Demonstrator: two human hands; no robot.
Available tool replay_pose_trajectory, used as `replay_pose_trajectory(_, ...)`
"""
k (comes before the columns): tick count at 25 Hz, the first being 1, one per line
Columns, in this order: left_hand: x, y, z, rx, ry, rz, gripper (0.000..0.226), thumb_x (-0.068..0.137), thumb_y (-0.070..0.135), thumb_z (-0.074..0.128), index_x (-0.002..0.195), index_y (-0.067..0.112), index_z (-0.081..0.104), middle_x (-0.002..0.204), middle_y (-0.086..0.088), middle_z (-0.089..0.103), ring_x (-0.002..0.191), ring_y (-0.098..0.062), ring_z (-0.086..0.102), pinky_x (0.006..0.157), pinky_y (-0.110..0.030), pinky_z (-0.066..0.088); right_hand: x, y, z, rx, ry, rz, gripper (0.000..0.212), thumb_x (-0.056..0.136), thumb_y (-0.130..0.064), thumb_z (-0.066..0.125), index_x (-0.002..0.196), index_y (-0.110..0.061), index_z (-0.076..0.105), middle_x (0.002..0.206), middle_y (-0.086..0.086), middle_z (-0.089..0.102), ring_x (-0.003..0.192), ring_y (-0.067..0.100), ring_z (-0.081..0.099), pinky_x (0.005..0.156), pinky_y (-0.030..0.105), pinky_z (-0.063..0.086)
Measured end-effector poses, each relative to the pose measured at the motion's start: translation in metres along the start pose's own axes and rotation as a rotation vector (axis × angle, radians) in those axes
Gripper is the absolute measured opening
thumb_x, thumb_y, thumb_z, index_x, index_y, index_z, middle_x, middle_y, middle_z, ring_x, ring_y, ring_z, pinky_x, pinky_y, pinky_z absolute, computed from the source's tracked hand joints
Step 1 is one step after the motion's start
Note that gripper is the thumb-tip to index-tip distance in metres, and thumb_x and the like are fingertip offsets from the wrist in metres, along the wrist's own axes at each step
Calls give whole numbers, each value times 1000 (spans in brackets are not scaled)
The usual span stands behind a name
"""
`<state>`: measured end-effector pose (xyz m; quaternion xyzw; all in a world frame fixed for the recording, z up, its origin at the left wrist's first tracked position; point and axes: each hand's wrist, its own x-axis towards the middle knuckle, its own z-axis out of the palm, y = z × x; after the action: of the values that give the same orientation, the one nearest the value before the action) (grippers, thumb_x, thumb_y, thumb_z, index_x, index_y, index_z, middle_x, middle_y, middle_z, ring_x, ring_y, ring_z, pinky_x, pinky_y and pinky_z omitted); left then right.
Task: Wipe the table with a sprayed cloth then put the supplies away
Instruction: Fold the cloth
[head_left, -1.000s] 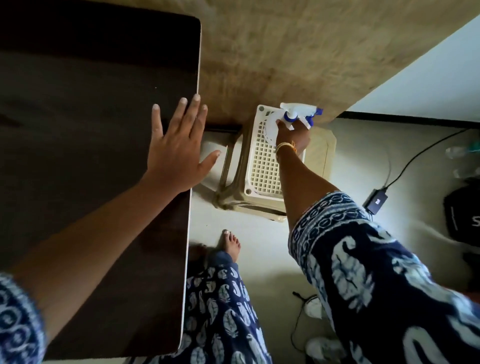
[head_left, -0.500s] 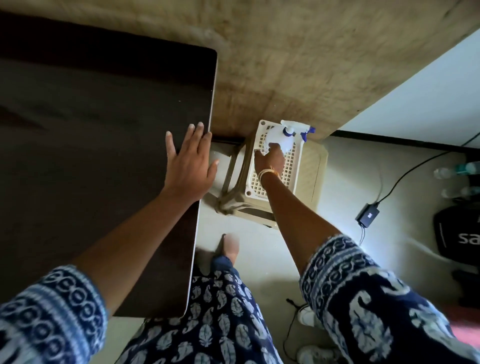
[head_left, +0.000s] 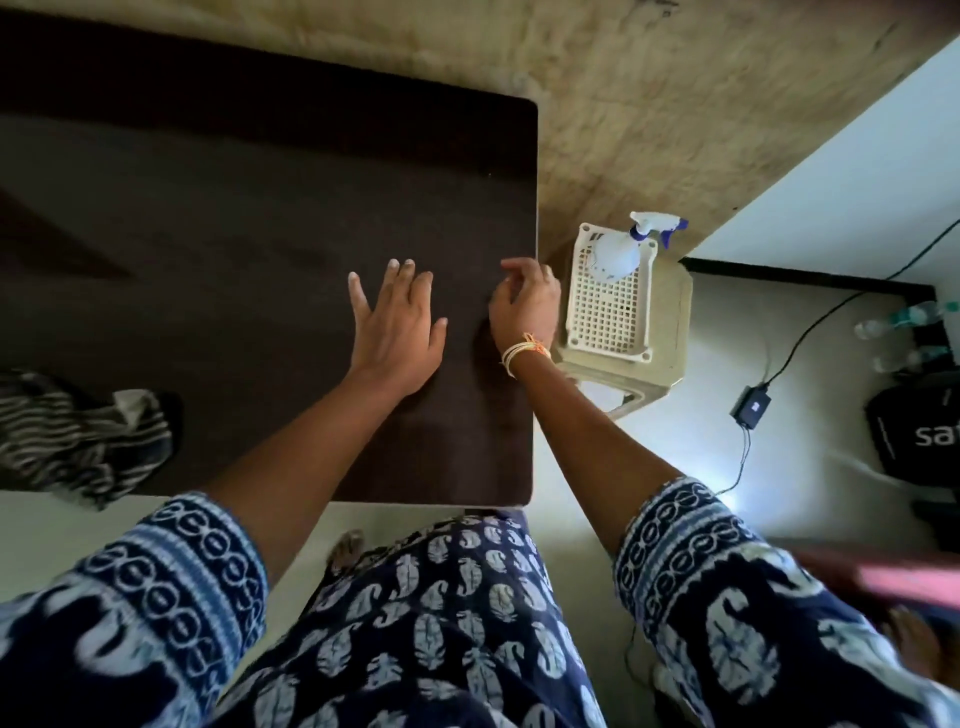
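Observation:
The dark brown table (head_left: 234, 218) fills the upper left. A striped dark-and-white cloth (head_left: 78, 436) lies crumpled at the table's near left edge, far from both hands. A white spray bottle (head_left: 621, 249) with a blue nozzle lies in a cream perforated basket (head_left: 608, 332) on a beige plastic stool (head_left: 670, 332) to the right of the table. My left hand (head_left: 397, 327) rests flat on the table, fingers spread, holding nothing. Near the table's right edge my right hand (head_left: 524, 306) hovers with fingers loosely curled and nothing in it, just left of the basket.
A rough beige wall runs along the back. On the pale floor at the right lie a black power adapter (head_left: 750, 408) with its cable, a black bag (head_left: 919, 436) and clear plastic bottles (head_left: 904, 319). My patterned blue clothing (head_left: 441, 623) fills the foreground.
My right hand let go of the spray bottle, left it in the basket and drew back to the table's right edge. The view shifted left, so the cloth came into sight.

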<state>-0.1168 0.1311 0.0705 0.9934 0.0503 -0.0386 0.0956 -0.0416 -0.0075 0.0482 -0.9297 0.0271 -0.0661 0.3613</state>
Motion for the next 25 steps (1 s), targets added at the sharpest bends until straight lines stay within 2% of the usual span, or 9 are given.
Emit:
replay_pose_trajectory(4, -57, -76, -16, -10, -3, -24, 58, 97, 36, 46, 146, 11, 31, 156, -13, 28, 148, -26, 17, 115, -61, 8, -72, -67, 36, 57, -102, -133, 23, 87, -5, 53, 101, -13, 69, 94, 4, 65, 91, 23, 59, 79, 31, 49)
replay_pose_trajectory(7, -92, -136, -23, -64, -7, -154, 54, 97, 34, 48, 144, 12, 34, 156, -14, 28, 148, -28, 17, 115, -61, 14, -115, -104, 64, 126, -195, -108, 22, 89, -5, 54, 101, -14, 69, 93, 1, 64, 87, 20, 61, 76, 34, 54)
replay_pose_trajectory(11, -133, -198, -24, -45, 1, -308, 54, 96, 35, 49, 143, 13, 35, 156, -17, 25, 148, -31, 14, 114, -65, 11, -165, -145, 97, 148, -382, -130, 21, 91, -5, 54, 102, -15, 69, 97, 1, 64, 82, 14, 63, 80, 33, 58)
replay_pose_trajectory(14, -152, -230, -21, -10, 15, -489, 55, 92, 41, 54, 138, 15, 40, 158, -21, 15, 148, -38, 7, 109, -69, 8, -189, -168, 119, 146, -535, -100, 24, 91, -6, 53, 106, -15, 68, 102, 5, 67, 88, 19, 65, 85, 37, 57)
replay_pose_trajectory(16, -160, -248, -22, -97, 18, -666, 55, 90, 45, 57, 135, 15, 44, 158, -24, 10, 146, -43, 8, 108, -69, 12, -202, -184, 130, 124, -612, -102, 27, 88, -7, 53, 108, -15, 68, 105, 7, 68, 92, 22, 66, 88, 38, 56)
replay_pose_trajectory(18, -166, -260, -24, -217, 78, -789, 54, 92, 41, 56, 136, 13, 43, 155, -25, 15, 141, -44, 20, 107, -64, 23, -213, -200, 139, 95, -674, -132, 27, 86, -9, 57, 110, -15, 68, 107, 7, 67, 94, 22, 65, 89, 36, 55)
replay_pose_trajectory(21, -171, -275, -28, -377, 211, -864, 46, 94, 30, 54, 133, 9, 45, 143, -26, 31, 127, -42, 38, 99, -54, 41, -220, -224, 154, 25, -730, -214, 30, 87, -16, 63, 117, -15, 66, 114, 10, 61, 105, 25, 61, 94, 35, 51)
replay_pose_trajectory(25, -175, -298, -29, -596, 301, -944, 43, 91, 13, 51, 132, 1, 48, 136, -26, 46, 120, -34, 47, 96, -33, 40, -224, -257, 178, -242, -892, -383, 42, 87, -39, 66, 124, -19, 61, 124, 8, 59, 112, 27, 58, 98, 41, 48)
